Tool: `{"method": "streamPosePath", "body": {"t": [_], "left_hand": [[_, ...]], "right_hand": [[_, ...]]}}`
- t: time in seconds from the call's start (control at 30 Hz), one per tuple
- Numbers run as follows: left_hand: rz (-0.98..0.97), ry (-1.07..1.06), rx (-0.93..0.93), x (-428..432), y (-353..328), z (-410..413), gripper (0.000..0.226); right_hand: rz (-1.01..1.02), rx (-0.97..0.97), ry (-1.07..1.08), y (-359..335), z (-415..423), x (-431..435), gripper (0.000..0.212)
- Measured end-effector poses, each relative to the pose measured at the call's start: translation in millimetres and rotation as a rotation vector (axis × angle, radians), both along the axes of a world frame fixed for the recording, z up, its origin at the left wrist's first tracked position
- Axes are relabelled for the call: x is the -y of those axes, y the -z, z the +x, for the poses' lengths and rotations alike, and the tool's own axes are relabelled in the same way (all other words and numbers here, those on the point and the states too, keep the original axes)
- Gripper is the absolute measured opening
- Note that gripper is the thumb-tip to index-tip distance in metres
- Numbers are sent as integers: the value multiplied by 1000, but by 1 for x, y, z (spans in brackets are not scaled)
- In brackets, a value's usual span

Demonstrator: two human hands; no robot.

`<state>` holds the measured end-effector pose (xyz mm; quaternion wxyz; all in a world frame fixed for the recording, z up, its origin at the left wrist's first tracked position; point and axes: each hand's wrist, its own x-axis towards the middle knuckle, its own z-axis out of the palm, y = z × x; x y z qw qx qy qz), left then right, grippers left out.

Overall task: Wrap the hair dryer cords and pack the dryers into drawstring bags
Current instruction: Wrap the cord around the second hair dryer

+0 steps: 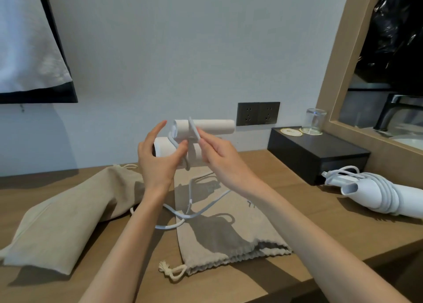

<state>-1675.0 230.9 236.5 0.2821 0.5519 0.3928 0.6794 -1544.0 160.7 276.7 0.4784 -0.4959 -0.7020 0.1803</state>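
I hold a white folded hair dryer (212, 126) up in front of the wall. My left hand (158, 158) cups its lower body, thumb over the cord. My right hand (219, 156) pinches the white cord (193, 128) where it crosses the dryer. The rest of the cord (190, 213) hangs down in loose loops above a flat beige drawstring bag (229, 238). A second beige bag (68, 211), bulging, lies at the left. Another white dryer (375, 195) with its cord wound round it lies on the desk at the right.
The wooden desk (309, 213) runs along a white wall with a black double socket (258, 113). A black box (318, 151) at the right carries an upturned glass (314, 120) and coasters. A wood-framed mirror (332, 73) stands at the far right.
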Motion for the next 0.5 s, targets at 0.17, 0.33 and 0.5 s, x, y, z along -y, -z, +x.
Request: {"method": "streamPosePath", "body": {"t": [0.17, 0.33, 0.5], "left_hand": [[-143, 116, 294, 2, -5, 1, 71], [-391, 347, 588, 1, -8, -3, 68], [-457, 575, 590, 1, -11, 4, 86]], "right_hand": [[86, -55, -64, 33, -4, 5, 39], [92, -121, -106, 51, 5, 4, 38], [19, -320, -152, 42, 17, 3, 27]]}}
